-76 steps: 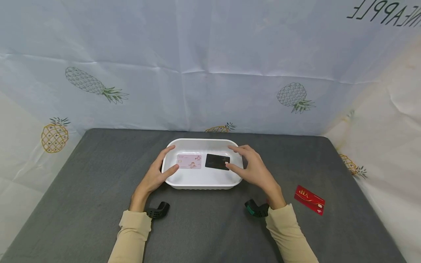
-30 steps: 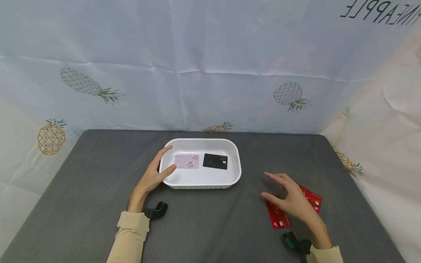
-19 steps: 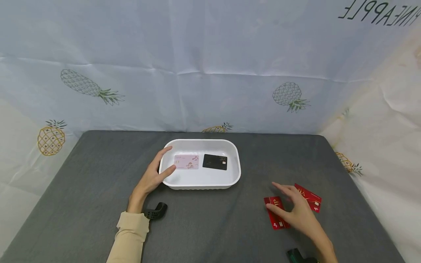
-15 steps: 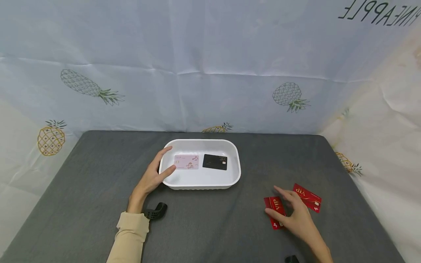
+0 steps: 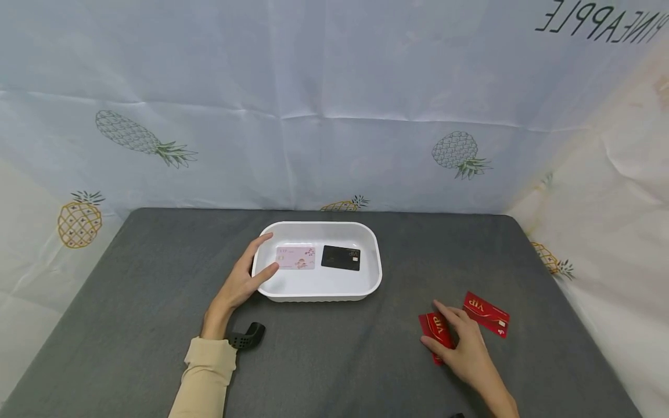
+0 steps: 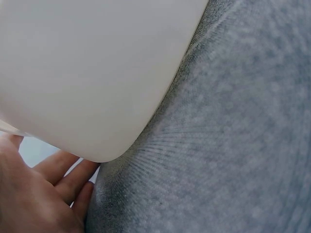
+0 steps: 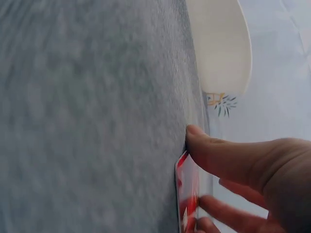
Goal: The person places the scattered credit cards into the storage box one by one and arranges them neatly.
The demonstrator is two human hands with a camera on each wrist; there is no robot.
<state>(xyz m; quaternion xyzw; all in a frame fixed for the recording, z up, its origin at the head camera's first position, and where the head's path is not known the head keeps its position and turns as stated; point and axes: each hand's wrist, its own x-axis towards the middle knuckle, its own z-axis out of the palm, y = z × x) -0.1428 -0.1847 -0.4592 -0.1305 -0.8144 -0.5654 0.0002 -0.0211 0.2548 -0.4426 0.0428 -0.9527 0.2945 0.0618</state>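
Observation:
A white tray (image 5: 316,288) stands at mid-table with a pink VIP card (image 5: 295,258) and a black VIP card (image 5: 341,258) lying flat in it. My left hand (image 5: 240,284) grips the tray's left end, index finger and thumb over the rim; in the left wrist view its other fingers are beside the outer wall. My right hand (image 5: 466,348) is low over a red VIP card (image 5: 435,325), thumb at its left edge and fingers across at the other side, covering part of it. In the right wrist view the thumb (image 7: 214,148) meets the card's corner.
A second red VIP card (image 5: 486,314) lies on the grey table (image 5: 334,366), just beyond and right of my right hand. A curtain printed with pineapples (image 5: 292,157) hangs close behind the table's back edge.
My right hand has left the tray's right side and come down right and nearer, over a red card that now lies left of the other. The left hand stays on the tray.

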